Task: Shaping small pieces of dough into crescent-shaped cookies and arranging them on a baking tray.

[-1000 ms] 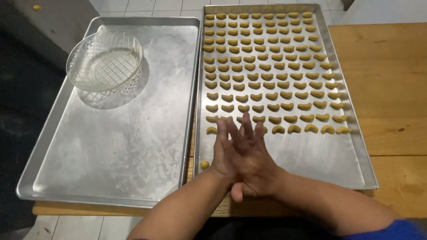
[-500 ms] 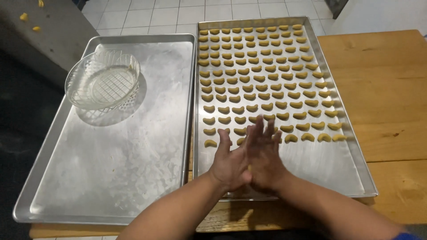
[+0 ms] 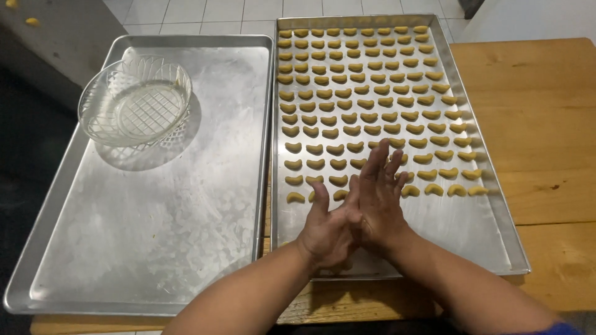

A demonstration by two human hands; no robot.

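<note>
Left hand (image 3: 329, 231) and right hand (image 3: 379, 198) press palm to palm over right tray (image 3: 490, 223), fingers spread, likely rolling dough unseen, near crescents (image 3: 347, 111)

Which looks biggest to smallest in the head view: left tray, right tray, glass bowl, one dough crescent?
1-2. Left tray and right tray: look about alike, so unranked; camera angle makes it unsure.
3. Glass bowl, resting on the left tray.
4. One dough crescent, far smaller.
</note>
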